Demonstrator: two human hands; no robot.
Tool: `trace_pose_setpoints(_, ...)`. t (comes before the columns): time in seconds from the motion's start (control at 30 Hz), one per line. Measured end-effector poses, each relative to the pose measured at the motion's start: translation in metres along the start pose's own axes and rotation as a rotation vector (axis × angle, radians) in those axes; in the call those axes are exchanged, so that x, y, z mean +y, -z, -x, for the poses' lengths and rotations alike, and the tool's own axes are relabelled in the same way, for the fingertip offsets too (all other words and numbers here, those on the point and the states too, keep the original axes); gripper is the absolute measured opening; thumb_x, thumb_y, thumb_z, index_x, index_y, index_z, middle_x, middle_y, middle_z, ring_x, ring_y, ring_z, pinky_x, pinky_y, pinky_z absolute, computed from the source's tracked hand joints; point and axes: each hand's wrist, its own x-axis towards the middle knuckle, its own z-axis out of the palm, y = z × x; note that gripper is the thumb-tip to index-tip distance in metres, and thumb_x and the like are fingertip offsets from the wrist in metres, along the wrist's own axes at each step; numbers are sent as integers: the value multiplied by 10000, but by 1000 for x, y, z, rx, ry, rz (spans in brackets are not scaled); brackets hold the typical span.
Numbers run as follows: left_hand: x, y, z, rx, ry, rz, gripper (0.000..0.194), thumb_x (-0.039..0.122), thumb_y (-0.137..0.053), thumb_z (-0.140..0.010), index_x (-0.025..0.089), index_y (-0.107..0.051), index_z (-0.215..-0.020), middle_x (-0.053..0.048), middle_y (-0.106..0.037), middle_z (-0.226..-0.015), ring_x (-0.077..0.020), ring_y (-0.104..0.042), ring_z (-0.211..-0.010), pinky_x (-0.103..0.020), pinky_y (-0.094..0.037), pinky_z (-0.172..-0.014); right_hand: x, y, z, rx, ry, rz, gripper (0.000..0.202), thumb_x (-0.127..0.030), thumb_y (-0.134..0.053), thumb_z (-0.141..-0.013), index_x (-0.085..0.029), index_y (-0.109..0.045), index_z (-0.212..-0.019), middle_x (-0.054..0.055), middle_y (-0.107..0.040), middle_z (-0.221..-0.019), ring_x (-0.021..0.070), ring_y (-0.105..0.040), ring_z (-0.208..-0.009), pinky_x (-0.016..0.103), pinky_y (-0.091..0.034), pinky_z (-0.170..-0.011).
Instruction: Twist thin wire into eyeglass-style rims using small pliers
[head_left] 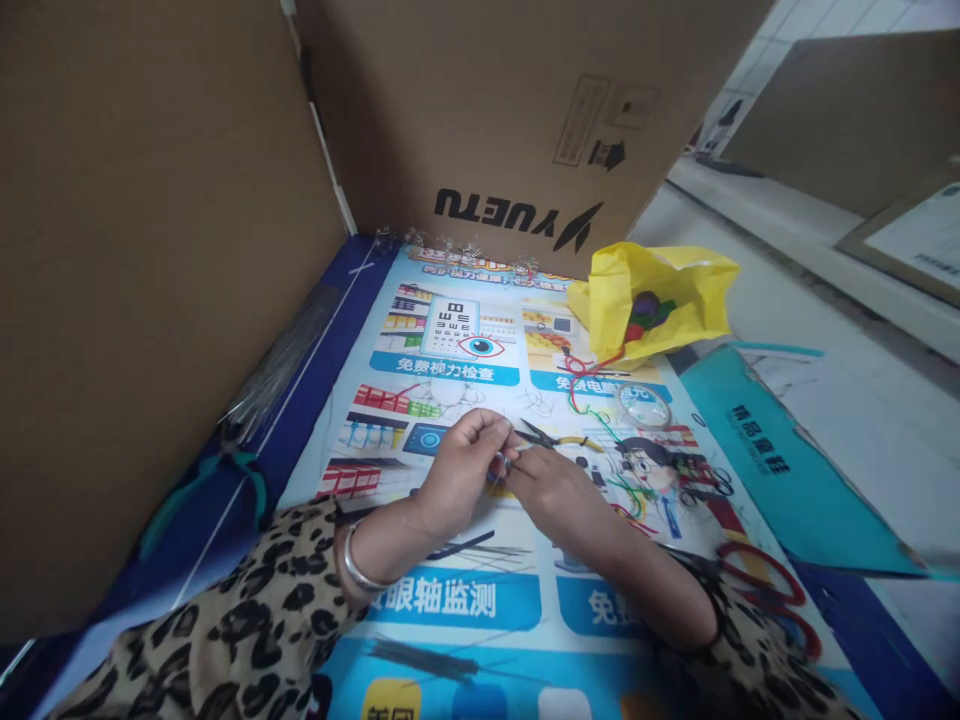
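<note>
My left hand (459, 468) is closed in a pinch, thumb against fingers, above the middle of the printed poster (517, 470). Its fingertips meet those of my right hand (556, 492), also closed. Between them a thin, greyish wire (504, 462) partly shows; the fingers hide most of it. Just beyond my right hand lie small pointed pliers (559, 438) with yellow handles. Loose red and green cords (592, 405) trail across the poster beside a clear tape roll (643, 406). Dark thin wires (480, 548) lie under my left wrist, and a bundle of wires (424, 660) sits nearer me.
Cardboard walls (465, 110) rise at the back and left. A yellow bag (675, 310) holding coloured balls stands back right. Red-handled scissors (765, 585) lie beside my right forearm. Teal-handled pliers (259, 485) and silvery wires (285, 360) are at left. A teal cardboard piece (795, 460) lies right.
</note>
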Motion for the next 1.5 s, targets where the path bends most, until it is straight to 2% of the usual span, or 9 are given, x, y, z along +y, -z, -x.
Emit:
trace_pose_setpoints(0.2, -6, -4, 3, 65, 43, 22, 208, 349, -590, -761, 157, -515, -734, -3, -573, -686, -81, -503, -532, -215, -412, -518, -4, 3, 9, 252, -140, -116, 188, -158, -426, -872, -151, -614, -862, 67, -635, -849, 154, -553, -821, 272, -441, -767)
trace_pose_setpoints(0.3, 0, -1, 2, 40, 2, -61, 197, 348, -574, -775, 165, -511, -737, 20, -529, -604, -82, -490, -523, -208, -401, -516, -4, 3, 10, 276, -195, -178, 202, -172, -414, -878, -157, -614, -900, 73, -641, -886, 155, -562, -852, 270, -454, -770)
trace_pose_setpoints(0.4, 9, 8, -3, -31, -49, -219, 155, 313, -561, -783, 165, -527, -750, 35, -502, -563, -73, -459, -493, -202, -376, -510, 0, 3, 7, 195, -221, -176, 228, -195, -404, -888, -174, -630, -912, 74, -635, -896, 153, -561, -862, 267, -450, -761)
trace_pose_setpoints(0.5, 15, 21, -8, -81, -53, -382, 142, 282, -558, -775, 156, -552, -711, 38, -482, -539, -67, -424, -473, -197, -345, -490, 2, 3, 2, 93, -190, -136, 232, -202, -418, -888, -186, -648, -860, 56, -615, -821, 148, -541, -833, 254, -418, -744)
trace_pose_setpoints(0.7, 4, 36, -8, -57, -10, -398, 187, 317, -522, -794, 167, -518, -682, 53, -453, -507, -67, -380, -432, -204, -300, -462, -3, 3, -16, -76, -124, 0, 201, -180, -475, -853, -186, -630, -725, 31, -539, -702, 150, -472, -727, 259, -325, -645)
trace_pose_setpoints(0.93, -8, 39, -9, -59, -29, -415, 200, 324, -500, -806, 170, -516, -678, 57, -424, -476, -74, -364, -446, -207, -287, -480, -10, 14, -32, -282, -95, 79, 112, -101, -544, -757, -168, -632, -739, 60, -576, -732, 184, -513, -731, 288, -312, -620)
trace_pose_setpoints(1.27, -7, 39, -9, 1, -38, -422, 221, 334, -505, -799, 180, -488, -641, 57, -423, -492, -92, -391, -471, -216, -307, -502, -15, 16, -46, -315, -59, 144, 129, -64, -510, -736, -142, -610, -712, 88, -608, -706, 191, -554, -654, 294, -354, -591)
trace_pose_setpoints(1.5, -2, 36, -8, 28, -25, -507, 235, 337, -501, -804, 181, -476, -629, 50, -435, -478, -96, -390, -467, -220, -308, -499, -11, 29, -43, -349, -83, 138, 119, -98, -526, -752, -150, -595, -671, 82, -610, -697, 194, -564, -658, 281, -362, -568)
